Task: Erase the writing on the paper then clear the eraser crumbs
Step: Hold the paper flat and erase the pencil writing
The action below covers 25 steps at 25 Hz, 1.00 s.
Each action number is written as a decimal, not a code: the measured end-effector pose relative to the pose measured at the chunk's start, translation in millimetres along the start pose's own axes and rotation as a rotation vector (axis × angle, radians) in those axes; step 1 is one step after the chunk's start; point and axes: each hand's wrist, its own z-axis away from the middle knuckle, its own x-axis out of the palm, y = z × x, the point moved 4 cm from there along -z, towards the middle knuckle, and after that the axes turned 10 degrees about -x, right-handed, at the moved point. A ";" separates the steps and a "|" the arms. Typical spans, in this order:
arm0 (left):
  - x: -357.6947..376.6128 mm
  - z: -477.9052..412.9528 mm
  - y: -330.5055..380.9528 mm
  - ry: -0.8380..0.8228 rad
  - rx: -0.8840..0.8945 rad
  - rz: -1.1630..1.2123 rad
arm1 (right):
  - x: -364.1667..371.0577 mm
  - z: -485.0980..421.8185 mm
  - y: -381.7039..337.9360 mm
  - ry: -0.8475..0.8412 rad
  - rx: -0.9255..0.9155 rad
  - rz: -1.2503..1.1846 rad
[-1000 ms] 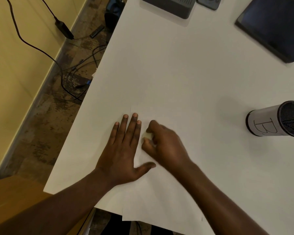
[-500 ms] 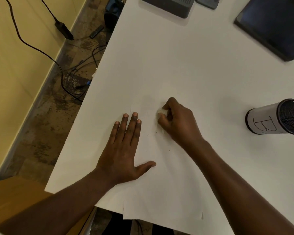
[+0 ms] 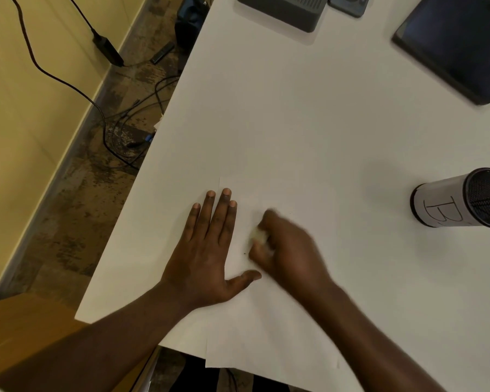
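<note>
A white sheet of paper (image 3: 266,335) lies at the near edge of the white table (image 3: 294,123), its lower edge hanging past the table. My left hand (image 3: 207,250) rests flat on the paper's left side, fingers spread. My right hand (image 3: 286,247), blurred with motion, is closed around a small whitish eraser (image 3: 258,236) pressed on the paper just right of my left fingers. A tiny dark speck (image 3: 244,253) sits on the paper beside the eraser. No writing is legible on the sheet.
A mesh pen cup with a white label marked "B" (image 3: 458,199) lies on its side at the right. A dark tablet (image 3: 458,43) sits at the far right, a grey box (image 3: 283,9) and a phone (image 3: 348,4) at the far edge. Cables (image 3: 130,123) lie on the floor to the left.
My right hand with the eraser went up and right across the paper, then came back down and left next to my left fingers. My left hand has stayed flat in place.
</note>
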 end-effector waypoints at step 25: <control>-2.0 0.9 1.4 0.000 0.000 -0.023 | -31.5 37.9 41.4 0.143 0.266 -0.012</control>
